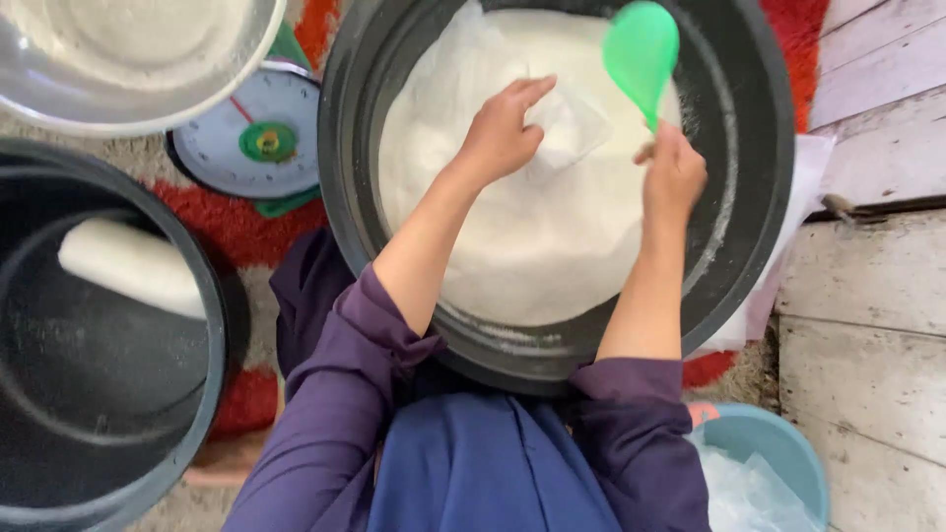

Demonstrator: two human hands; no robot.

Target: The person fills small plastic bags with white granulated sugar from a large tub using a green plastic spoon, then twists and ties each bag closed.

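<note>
Whitewashed floorboards (867, 276) run along the right; a shaggy red and beige rug (232, 232) lies under the tubs. The big dark basin (759, 148), heaped with white flour (522, 246), sits in front of the person, its rim close to the boards. The left hand (503, 133) pinches a small clear bag (572, 128) over the flour; the right hand (672, 172) is clenched around a green scoop (641, 54), tipped up. A dial scale (256, 138), a steel bowl (138, 59) and a second black tub (108, 374) crowd the left, and a blue pail (778, 443) sits at the lower right.
</note>
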